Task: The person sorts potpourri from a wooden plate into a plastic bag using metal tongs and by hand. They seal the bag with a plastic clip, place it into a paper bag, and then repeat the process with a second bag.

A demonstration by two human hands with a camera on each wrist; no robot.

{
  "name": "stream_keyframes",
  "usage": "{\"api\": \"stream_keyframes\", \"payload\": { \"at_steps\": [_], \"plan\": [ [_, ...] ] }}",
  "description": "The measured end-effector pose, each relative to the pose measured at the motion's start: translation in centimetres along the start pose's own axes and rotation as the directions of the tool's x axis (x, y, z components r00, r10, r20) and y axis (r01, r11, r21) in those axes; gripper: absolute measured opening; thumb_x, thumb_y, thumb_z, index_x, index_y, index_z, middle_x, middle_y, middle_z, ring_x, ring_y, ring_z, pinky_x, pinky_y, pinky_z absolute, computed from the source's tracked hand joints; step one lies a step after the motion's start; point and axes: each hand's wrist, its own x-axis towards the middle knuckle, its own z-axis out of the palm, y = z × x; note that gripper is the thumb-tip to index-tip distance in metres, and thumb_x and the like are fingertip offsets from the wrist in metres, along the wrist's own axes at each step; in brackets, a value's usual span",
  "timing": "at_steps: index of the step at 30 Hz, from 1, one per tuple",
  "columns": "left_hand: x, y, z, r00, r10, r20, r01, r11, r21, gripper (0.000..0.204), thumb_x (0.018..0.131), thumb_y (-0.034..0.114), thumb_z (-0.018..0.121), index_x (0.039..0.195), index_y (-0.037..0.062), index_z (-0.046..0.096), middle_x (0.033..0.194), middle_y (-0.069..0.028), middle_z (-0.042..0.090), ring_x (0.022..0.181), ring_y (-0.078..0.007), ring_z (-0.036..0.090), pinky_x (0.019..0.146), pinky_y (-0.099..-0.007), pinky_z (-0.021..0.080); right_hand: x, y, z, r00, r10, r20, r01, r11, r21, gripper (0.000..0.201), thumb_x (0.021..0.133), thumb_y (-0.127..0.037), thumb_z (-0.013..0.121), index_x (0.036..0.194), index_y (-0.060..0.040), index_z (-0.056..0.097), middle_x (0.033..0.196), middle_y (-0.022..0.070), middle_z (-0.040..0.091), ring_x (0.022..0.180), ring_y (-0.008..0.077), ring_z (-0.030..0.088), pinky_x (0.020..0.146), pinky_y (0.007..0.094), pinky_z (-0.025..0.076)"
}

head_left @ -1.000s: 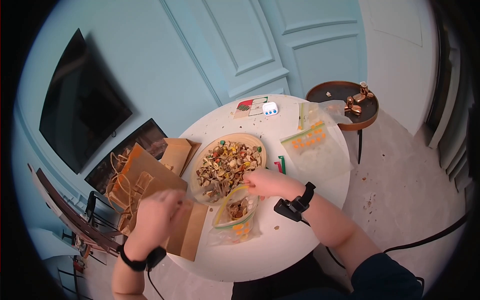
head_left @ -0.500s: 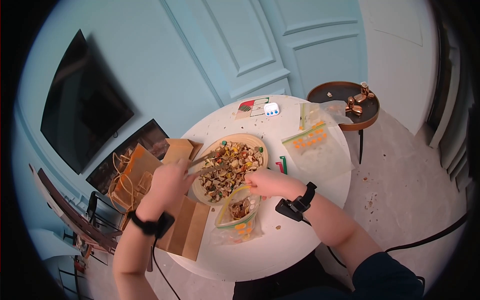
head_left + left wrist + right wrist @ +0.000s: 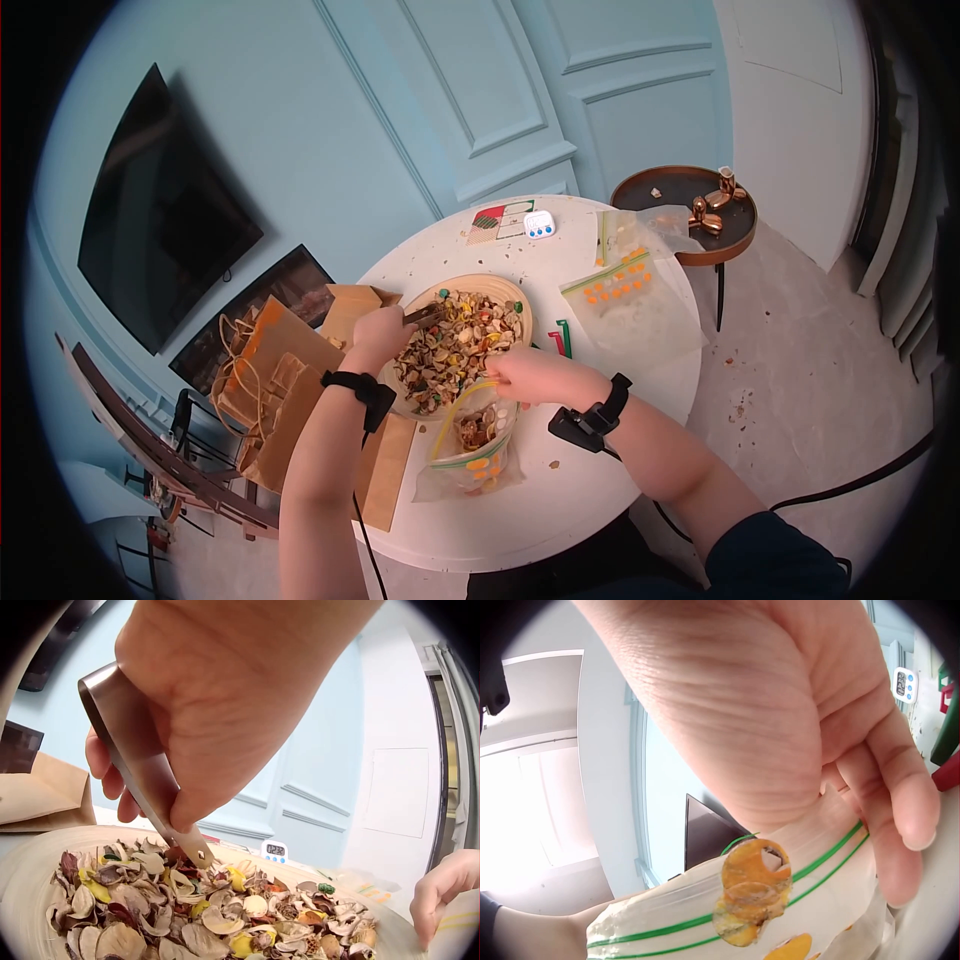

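Note:
My left hand (image 3: 380, 335) grips metal tongs (image 3: 135, 742), whose tips reach down into a heap of potpourri (image 3: 465, 345). Dried petals, small cones and yellow and green bits make up the heap, which lies on a round pale wooden plate (image 3: 527, 300). At the plate's near right edge my right hand (image 3: 540, 376) pinches the rim of a clear zip bag (image 3: 462, 462). That bag stands with its mouth spread and some brown dried pieces inside. In the right wrist view its green zip lines and orange dots run below the palm.
Left of the plate stands a brown paper bag (image 3: 290, 380) with cord handles. More zip bags (image 3: 630, 300) lie at the right, near red and green clips (image 3: 563, 338). A white timer (image 3: 539, 224) sits at the back. A side table (image 3: 690, 175) holds copper-coloured figures.
My left hand has moved forward from above the paper bag to the plate, bringing the tongs down into the potpourri. The right hand stays at the zip bag's rim.

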Motion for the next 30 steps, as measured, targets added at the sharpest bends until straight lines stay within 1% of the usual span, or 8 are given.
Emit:
{"api": "stream_keyframes", "payload": {
  "at_steps": [8, 10, 15, 18, 23, 25, 26, 30],
  "plan": [
    [-3.3, -0.6, -1.8, 0.984, -0.028, -0.178, -0.005, 0.983, -0.183, 0.031, 0.087, 0.035, 0.057, 0.095, 0.0056, 0.063, 0.083, -0.0156, 0.065, 0.082, -0.0332, 0.063, 0.069, -0.0433, 0.049, 0.1, 0.1, 0.1, 1.0, 0.0, -0.005, 0.0, 1.0, 0.015, 0.007, 0.08, -0.005, 0.053, 0.08, 0.0006, 0.049, 0.063, 0.0102, 0.056, 0.05, 0.0183, 0.061, 0.046, 0.0306, 0.048],
    [-6.1, -0.3, -3.5, 0.944, 0.042, -0.328, -0.14, 0.95, -0.28, 0.028, 0.086, 0.032, 0.06, 0.095, 0.0055, 0.063, 0.077, -0.0156, 0.063, 0.075, -0.0296, 0.063, 0.064, -0.0396, 0.048, 0.1, 0.2, 0.2, 1.0, 0.001, -0.003, -0.001, 1.0, 0.018, 0.007, 0.08, -0.005, 0.053, 0.08, 0.0007, 0.049, 0.063, 0.0106, 0.056, 0.05, 0.0186, 0.061, 0.046, 0.0308, 0.048],
    [-14.9, -0.2, -7.3, 0.985, 0.129, -0.112, -0.17, 0.797, -0.579, 0.022, 0.085, 0.024, 0.063, 0.095, 0.004, 0.063, 0.07, -0.0115, 0.058, 0.064, -0.0213, 0.058, 0.059, -0.0329, 0.044, 0.1, 0.2, 0.1, 1.0, -0.019, -0.002, 0.019, 1.0, 0.006, 0.008, 0.08, -0.005, 0.054, 0.081, 0.0011, 0.049, 0.065, 0.0113, 0.057, 0.051, 0.0186, 0.062, 0.047, 0.0307, 0.048],
    [-18.5, -0.1, -8.6, 0.972, 0.231, 0.035, -0.169, 0.8, -0.576, 0.021, 0.084, 0.023, 0.064, 0.095, 0.0042, 0.063, 0.072, -0.0118, 0.059, 0.065, -0.0235, 0.059, 0.06, -0.0335, 0.045, 0.2, 0.3, 0.2, 1.0, -0.018, -0.01, 0.019, 1.0, 0.013, 0.008, 0.081, -0.005, 0.053, 0.08, 0.0013, 0.049, 0.065, 0.011, 0.057, 0.052, 0.0183, 0.062, 0.047, 0.0303, 0.049],
    [-19.7, 0.2, -9.2, 0.927, 0.363, 0.092, -0.279, 0.833, -0.478, 0.023, 0.082, 0.024, 0.066, 0.096, 0.0054, 0.063, 0.074, -0.0126, 0.06, 0.067, -0.0281, 0.059, 0.06, -0.0345, 0.046, 0.1, 0.0, 0.1, 1.0, 0.025, 0.003, -0.025, 0.999, 0.022, 0.008, 0.083, -0.007, 0.052, 0.082, 0.0005, 0.049, 0.066, 0.0099, 0.057, 0.053, 0.0172, 0.063, 0.048, 0.0294, 0.049],
    [-18.7, 0.5, -9.6, 0.972, 0.233, -0.022, -0.217, 0.861, -0.461, 0.028, 0.081, 0.023, 0.069, 0.098, 0.0016, 0.061, 0.074, -0.0126, 0.059, 0.067, -0.0246, 0.058, 0.062, -0.0327, 0.045, 0.1, 0.1, 0.1, 1.0, 0.027, 0.004, -0.027, 1.0, 0.011, 0.008, 0.083, -0.007, 0.052, 0.082, 0.0003, 0.049, 0.066, 0.0096, 0.057, 0.053, 0.0171, 0.063, 0.048, 0.0293, 0.049],
    [-17.6, 0.5, -9.2, 0.982, 0.17, -0.081, -0.188, 0.874, -0.449, 0.029, 0.081, 0.024, 0.068, 0.097, 0.0012, 0.061, 0.076, -0.0146, 0.06, 0.069, -0.0281, 0.059, 0.064, -0.0339, 0.045, 0.2, 0.1, 0.1, 1.0, 0.029, 0.004, -0.029, 1.0, 0.002, 0.007, 0.083, -0.007, 0.052, 0.082, 0.0001, 0.049, 0.066, 0.0094, 0.057, 0.053, 0.0169, 0.063, 0.048, 0.0292, 0.049],
    [-10.5, -0.5, -5.8, 0.959, 0.144, -0.244, -0.186, 0.969, -0.163, 0.036, 0.083, 0.035, 0.063, 0.095, 0.0018, 0.058, 0.08, -0.0179, 0.064, 0.075, -0.0351, 0.062, 0.066, -0.042, 0.049, 0.1, -0.1, -0.1, 0.999, 0.037, 0.04, -0.036, 0.999, -0.018, 0.009, 0.085, -0.009, 0.05, 0.088, -0.0012, 0.048, 0.068, 0.0065, 0.056, 0.056, 0.0159, 0.063, 0.047, 0.0274, 0.048]
  ]
}}
